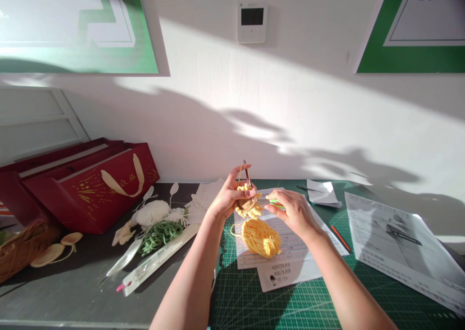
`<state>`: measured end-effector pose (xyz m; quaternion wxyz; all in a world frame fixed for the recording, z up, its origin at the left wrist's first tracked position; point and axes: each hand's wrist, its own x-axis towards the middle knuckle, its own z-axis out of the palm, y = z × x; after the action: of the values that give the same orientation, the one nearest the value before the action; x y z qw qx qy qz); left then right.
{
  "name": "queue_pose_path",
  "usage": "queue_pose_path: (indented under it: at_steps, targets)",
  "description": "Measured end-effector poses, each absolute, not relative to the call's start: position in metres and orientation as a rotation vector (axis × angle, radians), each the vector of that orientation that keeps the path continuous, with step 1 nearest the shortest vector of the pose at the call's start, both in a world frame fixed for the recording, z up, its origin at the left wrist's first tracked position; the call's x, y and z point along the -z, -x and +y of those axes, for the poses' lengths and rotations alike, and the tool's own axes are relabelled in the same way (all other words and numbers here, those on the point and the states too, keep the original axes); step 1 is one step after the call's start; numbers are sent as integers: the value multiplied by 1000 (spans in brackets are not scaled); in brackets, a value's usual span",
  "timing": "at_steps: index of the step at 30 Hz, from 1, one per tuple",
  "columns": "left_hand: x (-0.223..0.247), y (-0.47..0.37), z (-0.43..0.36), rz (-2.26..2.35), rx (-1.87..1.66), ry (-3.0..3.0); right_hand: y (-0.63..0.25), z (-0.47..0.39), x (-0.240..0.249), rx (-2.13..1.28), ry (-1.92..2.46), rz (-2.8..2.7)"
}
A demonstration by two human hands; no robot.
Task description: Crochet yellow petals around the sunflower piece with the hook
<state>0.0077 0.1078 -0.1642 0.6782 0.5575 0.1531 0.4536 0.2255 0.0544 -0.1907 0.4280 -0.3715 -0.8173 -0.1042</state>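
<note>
My left hand (232, 192) is closed on a small yellow and brown crochet piece (247, 205), which has curled yellow petal-like edges. A strand of yellow yarn runs up over its raised index finger, beside a thin dark stick (247, 173) whose kind I cannot make out. To the right, my right hand (290, 208) pinches a crochet hook with a green handle (276, 203), its tip close to the crochet piece. Below both hands lies a ball of yellow yarn (261, 238) on printed sheets (286, 277).
A green cutting mat (236, 301) lies under the papers. An orange pen-like stick (340, 238) and a covered printed sheet (403, 252) are on the right. Green yarn (161, 236), white yarn (154, 213), brown yarn (27, 247) and red gift bags (98, 189) occupy the left.
</note>
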Motion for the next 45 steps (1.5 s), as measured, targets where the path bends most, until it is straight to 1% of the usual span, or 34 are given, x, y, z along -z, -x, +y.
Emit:
queue_pose_path:
  at_steps: [7,17,26,45]
  targets:
    - [165,-5,109,332,-897,-1250,-230,54,186,173,821,-2081]
    - [169,-4,113,323,-811,-1265,-233,54,184,34,770,-2061]
    - [170,-6,114,330,-749,-1303,-229,52,182,87,844,-2111]
    - [172,-6,115,372,-741,-1287,-227,49,177,162,817,-2188]
